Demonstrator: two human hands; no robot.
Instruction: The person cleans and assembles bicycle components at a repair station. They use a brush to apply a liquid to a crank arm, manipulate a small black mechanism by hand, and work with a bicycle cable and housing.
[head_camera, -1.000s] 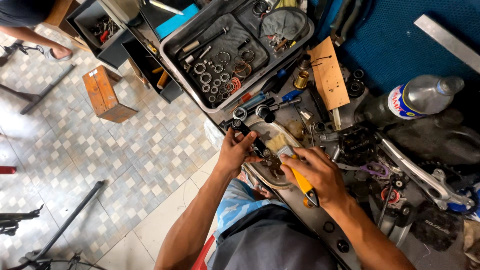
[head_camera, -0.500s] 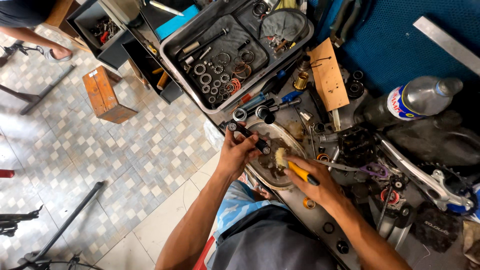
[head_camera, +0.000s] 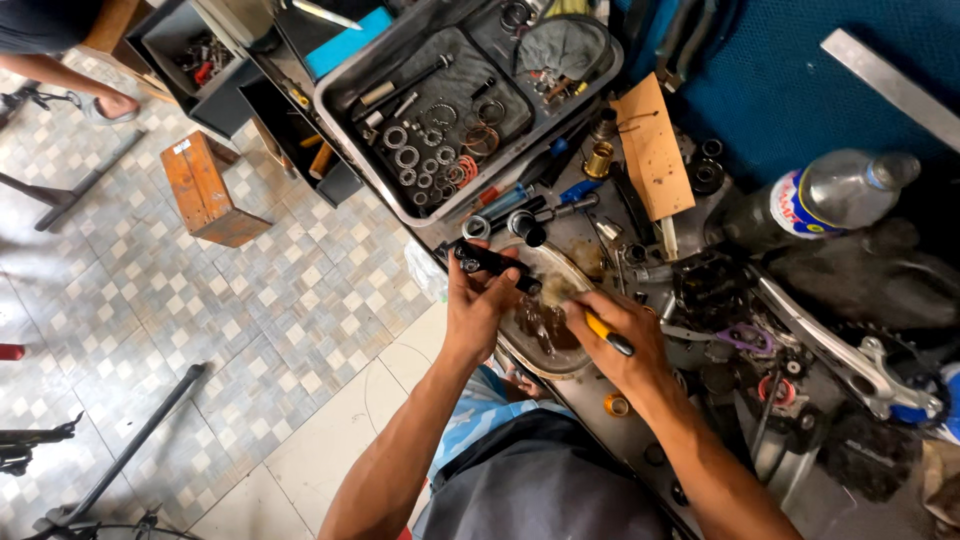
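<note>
Black metal part (head_camera: 492, 262) in left hand (head_camera: 478, 305); yellow-handled tool (head_camera: 606, 333) in right hand (head_camera: 622, 345)

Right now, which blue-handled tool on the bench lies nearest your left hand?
The longer blue-handled tool, beside the tray's edge; the shorter one lies farther right of the left hand.

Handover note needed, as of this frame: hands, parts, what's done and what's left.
Left hand: grips a dark cylindrical part over the oval dish.
Right hand: holds a yellow-handled tool, tip hidden, near the dish.
Grey tray of rings and spacers sits beyond; plastic bottle at right.
Done: part picked up.
Left: cannot tell; the part is not set down yet.
</note>
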